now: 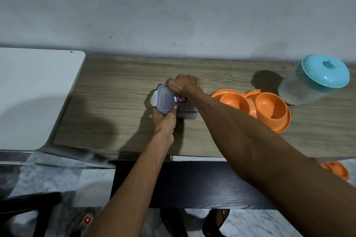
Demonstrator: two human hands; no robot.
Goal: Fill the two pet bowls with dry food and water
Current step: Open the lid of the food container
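A small clear food container point(167, 100) with a blue-rimmed clip lid and a sticker stands in the middle of the wooden table point(119, 86). My left hand point(165, 121) grips its near side, thumb on the lid. My right hand point(184, 84) is closed over its far edge. Just right of it sits an orange double pet bowl point(258, 106); both hollows look empty. At the far right stands a clear jug point(310, 84) with a turquoise lid, cloudy inside.
A white board or appliance top point(34, 92) adjoins the table on the left. Below the table's front edge I see a dark panel, a power strip point(86, 221), a paper label, another orange bowl point(337, 169) on the floor and my sandalled feet.
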